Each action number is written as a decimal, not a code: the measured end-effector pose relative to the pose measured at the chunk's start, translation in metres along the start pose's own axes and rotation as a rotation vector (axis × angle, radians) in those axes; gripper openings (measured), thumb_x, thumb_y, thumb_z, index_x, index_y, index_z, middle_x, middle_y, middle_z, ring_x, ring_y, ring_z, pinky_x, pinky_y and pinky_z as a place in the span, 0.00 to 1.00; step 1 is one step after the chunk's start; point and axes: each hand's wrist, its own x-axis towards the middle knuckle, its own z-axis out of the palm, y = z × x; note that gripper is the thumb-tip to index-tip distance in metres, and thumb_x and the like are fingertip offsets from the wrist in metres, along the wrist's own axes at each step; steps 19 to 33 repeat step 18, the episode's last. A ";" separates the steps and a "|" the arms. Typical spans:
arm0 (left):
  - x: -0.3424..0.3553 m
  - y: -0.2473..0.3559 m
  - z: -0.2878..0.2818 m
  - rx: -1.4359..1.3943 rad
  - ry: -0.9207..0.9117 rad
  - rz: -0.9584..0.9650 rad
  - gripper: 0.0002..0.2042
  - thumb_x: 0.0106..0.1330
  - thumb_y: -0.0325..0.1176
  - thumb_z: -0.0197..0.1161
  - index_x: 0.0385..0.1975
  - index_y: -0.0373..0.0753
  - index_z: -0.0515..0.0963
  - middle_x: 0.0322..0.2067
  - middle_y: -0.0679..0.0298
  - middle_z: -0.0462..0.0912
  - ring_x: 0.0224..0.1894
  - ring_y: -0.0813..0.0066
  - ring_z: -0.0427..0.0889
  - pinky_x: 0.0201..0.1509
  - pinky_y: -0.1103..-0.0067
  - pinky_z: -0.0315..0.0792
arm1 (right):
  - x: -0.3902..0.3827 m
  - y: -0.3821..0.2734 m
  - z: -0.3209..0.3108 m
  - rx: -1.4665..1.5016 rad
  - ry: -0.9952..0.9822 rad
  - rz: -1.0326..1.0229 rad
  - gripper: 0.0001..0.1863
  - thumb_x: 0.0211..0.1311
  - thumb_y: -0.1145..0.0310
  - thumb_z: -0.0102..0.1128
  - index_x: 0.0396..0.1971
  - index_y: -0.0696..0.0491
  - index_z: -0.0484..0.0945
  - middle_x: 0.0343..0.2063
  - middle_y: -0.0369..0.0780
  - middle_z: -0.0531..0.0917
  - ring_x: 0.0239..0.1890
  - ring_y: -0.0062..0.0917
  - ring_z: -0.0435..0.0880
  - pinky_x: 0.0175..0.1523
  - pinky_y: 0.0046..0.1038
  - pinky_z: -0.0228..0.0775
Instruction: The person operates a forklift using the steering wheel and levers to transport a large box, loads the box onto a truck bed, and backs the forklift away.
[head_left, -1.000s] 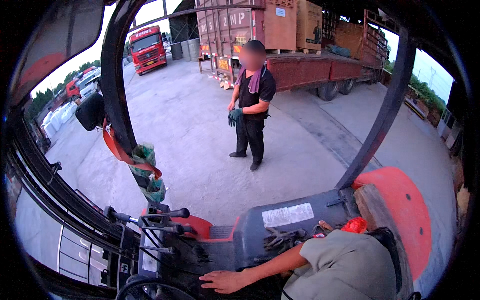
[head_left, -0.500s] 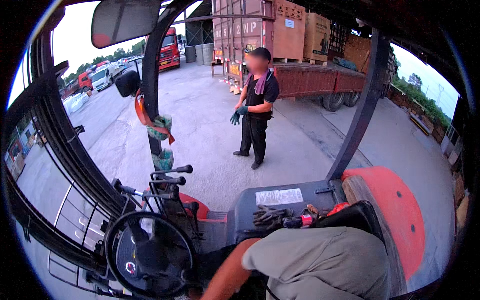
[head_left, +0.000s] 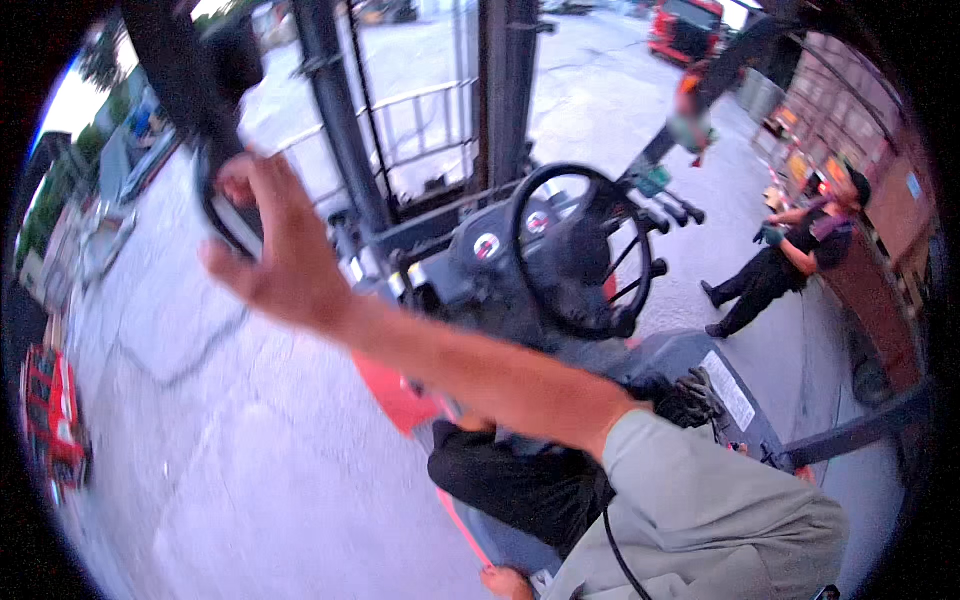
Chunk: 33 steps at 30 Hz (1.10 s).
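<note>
My right arm, in an olive-grey sleeve, stretches across the forklift cab toward the upper left. At its end my right hand (head_left: 285, 245) is open, thumb apart from the fingers, blurred by motion. It is beside a dark curved frame (head_left: 213, 195) on the front pillar; whether it touches the frame I cannot tell. My left hand (head_left: 507, 582) shows only partly at the lower edge, by the red side edge of the forklift, its fingers hidden. Ahead of my black-trousered legs stands the steering wheel (head_left: 517, 255), with neither hand on it.
Control levers (head_left: 682, 212) rise right of the wheel. Dark work gloves (head_left: 697, 395) lie on the black cover. A person (head_left: 790, 255) in dark clothes and green gloves stands on the right, near a loaded truck bed. Mast rails (head_left: 512, 90) stand in front; a red machine (head_left: 55, 420) sits far left.
The view has swung left. My right arm has lifted from beside the steering wheel and now reaches to the front left pillar. My left hand has come into view at the lower edge.
</note>
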 end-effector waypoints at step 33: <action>-0.007 0.116 -0.050 -0.291 -0.184 -0.213 0.32 0.76 0.61 0.57 0.68 0.42 0.79 0.58 0.40 0.86 0.54 0.39 0.86 0.60 0.53 0.77 | 0.016 0.023 -0.056 0.538 -0.308 0.610 0.24 0.86 0.56 0.53 0.23 0.44 0.62 0.13 0.26 0.57 0.12 0.13 0.53 0.19 0.22 0.47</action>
